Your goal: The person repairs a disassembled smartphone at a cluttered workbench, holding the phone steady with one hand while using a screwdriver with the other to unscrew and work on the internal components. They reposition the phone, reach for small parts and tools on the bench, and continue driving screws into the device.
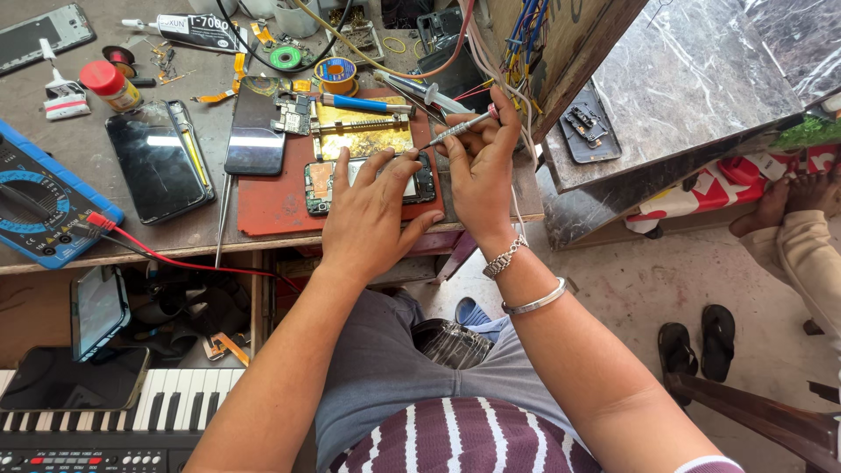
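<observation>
Leftmost, a blue multimeter (39,206) lies on the tabletop (96,153). Next, the left hand (372,215) rests open, fingers spread, pressing an opened phone (368,184) that lies lengthwise left-to-right on the red mat (272,206). Just right, the right hand (480,171) pinches a screwdriver (460,130), its tip pointing down-left toward the phone.

Left hand (372,215) flat, fingers spread, pressing down on opened phone (368,186) lying on red mat (272,206) at bench edge. Right hand (480,171) pinches small screwdriver (457,130), tip pointing left toward phone's upper right corner. Two metal bracelets on right wrist. Gold-coloured board (363,131) just behind phone. Two dark phones (162,158) left of mat, blue multimeter (39,206) far left with red lead. Keyboard (114,420) at bottom left. Black sandals (696,342) on floor at right.
</observation>
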`<act>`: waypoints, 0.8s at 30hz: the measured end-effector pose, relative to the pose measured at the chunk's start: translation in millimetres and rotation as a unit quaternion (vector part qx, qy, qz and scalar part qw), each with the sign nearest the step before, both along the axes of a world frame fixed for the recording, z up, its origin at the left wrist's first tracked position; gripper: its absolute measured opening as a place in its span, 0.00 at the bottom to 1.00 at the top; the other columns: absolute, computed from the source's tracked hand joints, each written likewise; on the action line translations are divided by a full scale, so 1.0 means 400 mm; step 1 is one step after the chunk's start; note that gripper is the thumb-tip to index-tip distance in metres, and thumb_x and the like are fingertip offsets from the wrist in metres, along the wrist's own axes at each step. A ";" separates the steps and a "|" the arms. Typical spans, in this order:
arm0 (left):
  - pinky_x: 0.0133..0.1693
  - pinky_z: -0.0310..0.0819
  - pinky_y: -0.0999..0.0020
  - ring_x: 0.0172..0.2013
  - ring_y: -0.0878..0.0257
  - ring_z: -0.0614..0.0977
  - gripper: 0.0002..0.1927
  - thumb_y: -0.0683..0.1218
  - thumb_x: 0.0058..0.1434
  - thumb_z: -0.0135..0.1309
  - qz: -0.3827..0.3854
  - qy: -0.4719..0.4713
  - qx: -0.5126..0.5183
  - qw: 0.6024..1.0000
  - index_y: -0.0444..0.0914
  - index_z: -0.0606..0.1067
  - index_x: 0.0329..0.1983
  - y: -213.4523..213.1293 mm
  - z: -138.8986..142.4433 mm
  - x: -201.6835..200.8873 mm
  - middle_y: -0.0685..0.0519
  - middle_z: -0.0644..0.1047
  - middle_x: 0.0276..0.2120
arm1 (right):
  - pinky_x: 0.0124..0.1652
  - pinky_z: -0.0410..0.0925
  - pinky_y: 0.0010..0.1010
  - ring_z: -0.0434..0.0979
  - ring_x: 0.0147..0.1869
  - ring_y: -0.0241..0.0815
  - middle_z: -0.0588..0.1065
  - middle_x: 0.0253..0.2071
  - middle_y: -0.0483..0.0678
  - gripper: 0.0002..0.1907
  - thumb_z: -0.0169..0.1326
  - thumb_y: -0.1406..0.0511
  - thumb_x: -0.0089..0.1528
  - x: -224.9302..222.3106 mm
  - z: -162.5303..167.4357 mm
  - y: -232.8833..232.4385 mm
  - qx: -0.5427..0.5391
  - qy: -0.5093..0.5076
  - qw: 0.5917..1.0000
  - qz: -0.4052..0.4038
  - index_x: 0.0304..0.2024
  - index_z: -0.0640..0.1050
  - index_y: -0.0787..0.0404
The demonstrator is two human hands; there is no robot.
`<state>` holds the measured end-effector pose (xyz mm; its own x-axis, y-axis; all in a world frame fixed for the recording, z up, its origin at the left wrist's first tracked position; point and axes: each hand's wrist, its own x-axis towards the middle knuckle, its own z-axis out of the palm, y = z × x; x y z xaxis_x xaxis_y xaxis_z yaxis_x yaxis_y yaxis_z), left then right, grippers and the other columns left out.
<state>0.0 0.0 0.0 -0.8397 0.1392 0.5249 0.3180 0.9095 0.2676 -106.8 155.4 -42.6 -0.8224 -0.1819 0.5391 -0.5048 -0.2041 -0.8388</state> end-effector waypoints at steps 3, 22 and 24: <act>0.69 0.43 0.36 0.63 0.52 0.70 0.34 0.62 0.59 0.61 0.006 0.000 -0.008 1.000 0.40 0.68 0.62 0.001 0.003 0.000 0.55 0.73 0.62 | 0.60 0.77 0.32 0.79 0.63 0.42 0.70 0.60 0.56 0.37 0.47 0.80 0.73 0.003 0.003 -0.001 0.003 0.004 1.000 -0.010 0.76 0.46 0.56; 0.70 0.45 0.40 0.61 0.52 0.73 0.37 0.64 0.62 0.61 0.017 0.013 0.047 0.999 0.38 0.65 0.65 -0.004 -0.007 0.001 0.49 0.75 0.55 | 0.60 0.76 0.32 0.80 0.62 0.44 0.71 0.60 0.56 0.38 0.47 0.80 0.73 0.015 0.010 0.005 0.005 0.032 0.999 -0.028 0.76 0.45 0.55; 0.70 0.46 0.40 0.61 0.52 0.73 0.38 0.64 0.62 0.61 0.017 0.020 0.044 0.999 0.37 0.65 0.65 -0.002 -0.006 -0.001 0.49 0.75 0.55 | 0.60 0.75 0.32 0.80 0.62 0.44 0.72 0.59 0.57 0.39 0.48 0.81 0.72 0.015 0.012 0.004 0.010 0.038 0.999 -0.031 0.76 0.46 0.55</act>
<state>-0.4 -0.7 -2.5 -0.8211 0.0639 0.5672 0.3001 0.8936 0.3338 -100.9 157.1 -37.9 -0.7897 -0.1439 0.5964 -0.5775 -0.1535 -0.8018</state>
